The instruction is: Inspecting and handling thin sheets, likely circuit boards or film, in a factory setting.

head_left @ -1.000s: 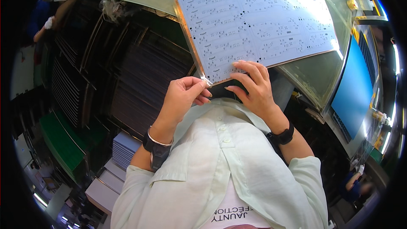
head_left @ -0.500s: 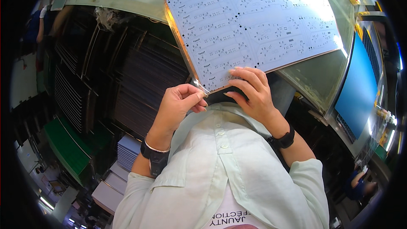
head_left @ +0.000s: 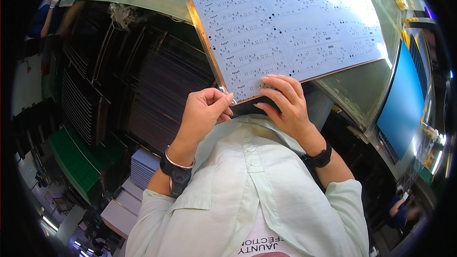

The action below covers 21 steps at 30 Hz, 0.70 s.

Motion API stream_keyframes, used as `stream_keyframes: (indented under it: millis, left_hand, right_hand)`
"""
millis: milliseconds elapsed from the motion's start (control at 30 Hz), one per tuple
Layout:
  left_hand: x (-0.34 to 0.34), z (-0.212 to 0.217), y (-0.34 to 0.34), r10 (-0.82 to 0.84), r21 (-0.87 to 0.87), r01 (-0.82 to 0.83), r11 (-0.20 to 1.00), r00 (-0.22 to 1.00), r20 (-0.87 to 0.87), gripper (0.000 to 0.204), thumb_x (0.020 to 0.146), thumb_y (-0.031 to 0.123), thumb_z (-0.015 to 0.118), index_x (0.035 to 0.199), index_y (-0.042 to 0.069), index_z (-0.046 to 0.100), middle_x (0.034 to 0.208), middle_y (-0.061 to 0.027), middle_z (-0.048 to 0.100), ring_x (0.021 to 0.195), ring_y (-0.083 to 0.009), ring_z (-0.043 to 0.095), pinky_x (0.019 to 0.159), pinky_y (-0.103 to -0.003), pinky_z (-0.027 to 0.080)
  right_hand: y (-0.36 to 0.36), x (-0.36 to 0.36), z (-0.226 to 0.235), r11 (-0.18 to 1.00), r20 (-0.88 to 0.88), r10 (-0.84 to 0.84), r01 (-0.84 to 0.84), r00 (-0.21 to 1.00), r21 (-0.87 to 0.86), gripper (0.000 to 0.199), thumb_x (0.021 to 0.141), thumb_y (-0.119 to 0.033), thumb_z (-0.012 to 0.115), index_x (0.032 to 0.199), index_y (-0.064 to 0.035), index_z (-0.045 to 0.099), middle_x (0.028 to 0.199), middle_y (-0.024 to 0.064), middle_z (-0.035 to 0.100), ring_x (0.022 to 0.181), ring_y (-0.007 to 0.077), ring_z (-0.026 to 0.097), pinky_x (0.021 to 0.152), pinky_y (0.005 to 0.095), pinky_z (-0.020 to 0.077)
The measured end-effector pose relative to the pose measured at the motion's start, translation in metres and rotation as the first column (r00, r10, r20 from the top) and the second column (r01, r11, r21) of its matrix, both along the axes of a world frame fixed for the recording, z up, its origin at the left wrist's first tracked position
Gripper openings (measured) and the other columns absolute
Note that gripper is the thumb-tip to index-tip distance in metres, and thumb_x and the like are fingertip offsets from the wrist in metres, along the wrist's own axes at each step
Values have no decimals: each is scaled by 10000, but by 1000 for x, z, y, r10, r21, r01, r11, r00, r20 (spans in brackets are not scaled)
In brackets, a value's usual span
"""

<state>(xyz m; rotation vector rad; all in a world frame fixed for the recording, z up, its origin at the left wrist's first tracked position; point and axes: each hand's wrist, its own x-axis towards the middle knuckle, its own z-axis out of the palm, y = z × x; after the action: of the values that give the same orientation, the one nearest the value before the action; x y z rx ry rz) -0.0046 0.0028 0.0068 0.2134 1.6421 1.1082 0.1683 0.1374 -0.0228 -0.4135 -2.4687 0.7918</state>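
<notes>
A large white circuit board panel [head_left: 304, 28] with copper-coloured edges and rows of small dark pads lies tilted in front of me, on the greenish tabletop. At its near left corner, my left hand [head_left: 205, 109] is closed in a pinch, thumb against forefinger. A small shiny, clear piece like film or tape [head_left: 233, 100] shows at those fingertips, touching the corner; its full shape is hidden. My right hand [head_left: 288, 100] is at the near edge, fingertips on the printed face and thumb just below the edge, so the edge lies between them.
Racks of stacked dark panels [head_left: 166, 90] stand below left, beside a green stack [head_left: 74, 162] and pale stacked boards [head_left: 147, 169]. A blue panel [head_left: 404, 100] lies on the right-hand bench. Crumpled clear plastic [head_left: 121, 15] hangs near the table edge [head_left: 157, 10]. Other people are far left and lower right.
My left hand has shifted slightly up along the corner, still pinching, and more of the clear piece shows. The panel sits slightly further right in view. My right hand keeps its place on the edge.
</notes>
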Motion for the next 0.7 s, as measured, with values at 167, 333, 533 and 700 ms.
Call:
stream_keyframes:
  millis: [167,333,533,700]
  left_hand:
    - [-1,-4,-1,5,49,-6,999,1000,13,158,845,135,664,770,-2,642,579,-28,586,438,-41,485,414,-165,369]
    - [-3,-5,-3,6,42,-6,999,1000,19,180,842,142,666,729,4,643,521,5,534,396,-24,411,374,-173,292]
    - [-4,5,0,-58,-49,56,997,997,-59,214,837,165,671,701,2,643,499,-16,544,374,-33,418,371,-165,301]
    - [4,9,6,-55,-35,54,998,998,-37,219,837,174,668,719,-9,645,551,-48,593,398,-40,457,384,-163,343]
  right_hand:
    - [0,1,1,1000,5,-1,1,1000,9,278,701,-126,736,939,-50,613,1137,68,584,1056,255,542,888,391,431]
    - [14,14,0,987,-16,-155,155,988,38,331,685,-123,756,963,-32,602,1187,112,576,1124,308,536,963,441,416]
    - [24,23,6,970,147,-223,205,964,131,526,671,-186,767,1145,-63,571,1314,102,512,1243,295,457,1055,461,330]
    - [19,14,10,982,178,-169,150,969,117,551,682,-234,757,1166,-56,564,1345,110,485,1285,305,412,1062,460,320]
